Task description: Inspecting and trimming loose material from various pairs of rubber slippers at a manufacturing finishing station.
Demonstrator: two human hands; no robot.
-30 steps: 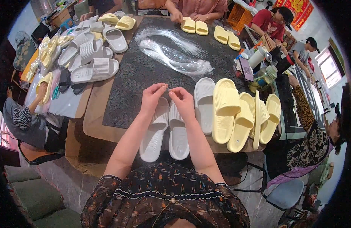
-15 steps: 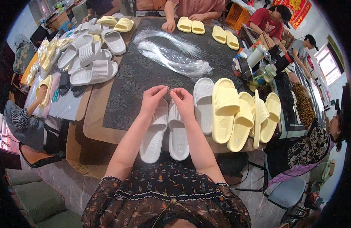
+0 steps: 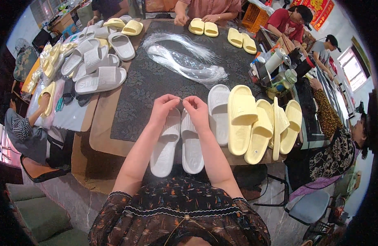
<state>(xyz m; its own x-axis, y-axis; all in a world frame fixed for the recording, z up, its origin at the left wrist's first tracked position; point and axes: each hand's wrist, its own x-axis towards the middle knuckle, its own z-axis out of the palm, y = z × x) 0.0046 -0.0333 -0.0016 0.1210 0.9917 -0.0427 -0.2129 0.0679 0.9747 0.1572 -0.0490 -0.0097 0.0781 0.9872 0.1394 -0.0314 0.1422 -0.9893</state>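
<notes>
dark patterned table, busy workshop. a thin clear thread is pinched between left hand and right hand, raised slightly since before above the white slipper pair, so tying looks underway.

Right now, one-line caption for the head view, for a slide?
Both hands, left hand and right hand, pinch a thin clear strand above a pair of white slippers, yellow slippers alongside.

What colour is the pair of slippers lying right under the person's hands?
White, both slippers, side by side on the table edge; the head view shows them clearly.
</notes>
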